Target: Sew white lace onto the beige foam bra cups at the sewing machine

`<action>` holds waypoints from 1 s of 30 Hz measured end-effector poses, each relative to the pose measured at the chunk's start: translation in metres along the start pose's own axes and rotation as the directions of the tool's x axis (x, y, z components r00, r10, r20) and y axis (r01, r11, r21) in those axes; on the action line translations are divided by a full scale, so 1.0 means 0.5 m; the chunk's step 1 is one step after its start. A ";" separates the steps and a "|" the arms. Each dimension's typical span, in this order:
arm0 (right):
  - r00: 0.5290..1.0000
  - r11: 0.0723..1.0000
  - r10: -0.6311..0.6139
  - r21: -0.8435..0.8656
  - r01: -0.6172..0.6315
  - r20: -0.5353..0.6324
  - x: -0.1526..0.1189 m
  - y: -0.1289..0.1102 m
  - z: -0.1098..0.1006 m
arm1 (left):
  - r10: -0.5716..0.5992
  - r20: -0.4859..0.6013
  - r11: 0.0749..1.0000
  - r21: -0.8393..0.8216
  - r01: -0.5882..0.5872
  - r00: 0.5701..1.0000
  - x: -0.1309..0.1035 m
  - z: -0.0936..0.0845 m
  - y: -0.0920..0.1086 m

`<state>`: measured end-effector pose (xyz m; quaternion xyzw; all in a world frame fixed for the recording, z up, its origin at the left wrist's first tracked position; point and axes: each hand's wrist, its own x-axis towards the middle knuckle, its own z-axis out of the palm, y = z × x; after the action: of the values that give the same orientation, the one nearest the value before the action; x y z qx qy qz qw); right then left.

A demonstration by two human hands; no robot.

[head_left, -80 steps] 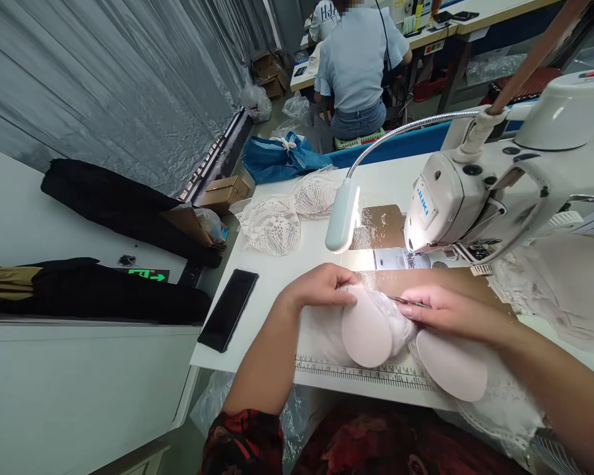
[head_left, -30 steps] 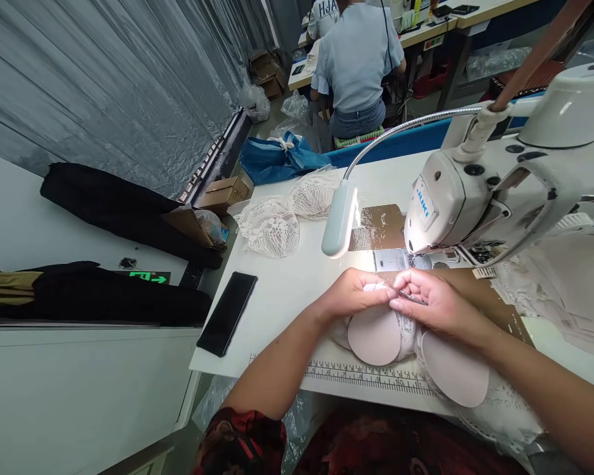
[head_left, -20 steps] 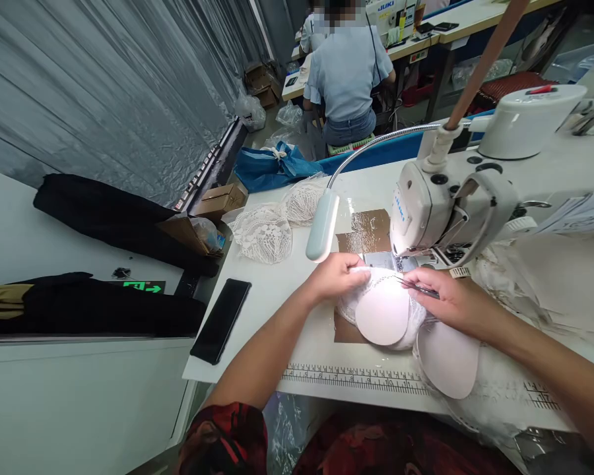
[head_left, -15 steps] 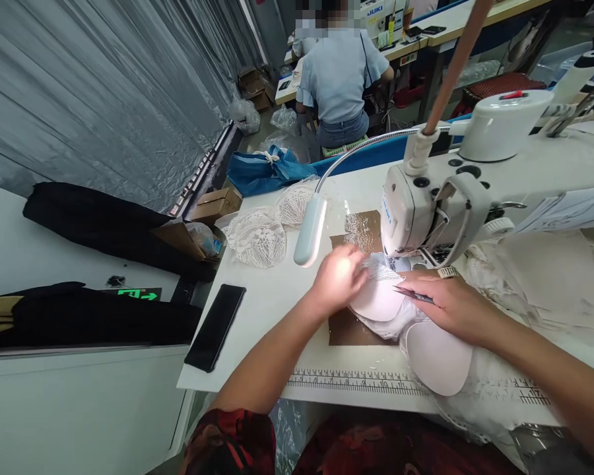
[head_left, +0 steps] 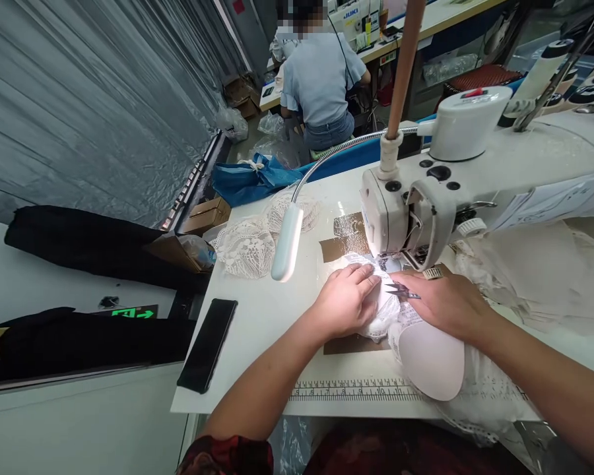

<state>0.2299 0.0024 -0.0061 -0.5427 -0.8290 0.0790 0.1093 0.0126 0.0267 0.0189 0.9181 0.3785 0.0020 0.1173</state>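
Under the needle of the white sewing machine lies a white lace bra cup. My left hand is closed on its left side, fingers bent over the lace and the thumb side hidden. In my right hand are small thread snips, their pointed blades aimed left over the cup. The fingertips of that hand are close to the presser foot. A smooth pale foam cup, joined to more white lace, hangs toward the table's front edge below my right hand.
Lace cups lie at the back left behind a lamp on a bent neck. A black phone rests near the left edge. Pale fabric pieces are piled on the right. Ahead, a person sits at another machine.
My left hand has come down onto the lace cup, which has turned and now shows lace where the smooth pad showed. The snips stay in my right hand, blades now visibly apart. The view has shifted right.
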 end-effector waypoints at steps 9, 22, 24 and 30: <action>0.999 1.000 -0.024 0.019 0.023 0.022 0.001 0.000 0.025 | 0.129 0.050 0.986 0.096 -0.133 0.990 0.019 -0.011 -0.041; 0.992 0.992 -0.114 -0.059 0.110 -0.059 -0.003 0.002 0.025 | 0.210 -0.020 0.969 0.138 -0.206 0.977 0.022 -0.014 -0.055; 0.989 0.991 -0.124 -0.065 0.119 -0.081 -0.003 0.002 0.025 | 0.241 -0.046 0.964 0.132 -0.233 0.969 0.016 -0.006 -0.049; 0.986 0.988 -0.137 -0.079 0.130 -0.092 -0.004 -0.002 0.027 | 0.230 -0.092 0.971 0.092 -0.222 0.969 0.012 0.015 -0.049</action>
<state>0.2262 0.0002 -0.0191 -0.4927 -0.8596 0.0145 0.1347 0.0006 0.0464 0.0057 0.9580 0.2765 0.0468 0.0594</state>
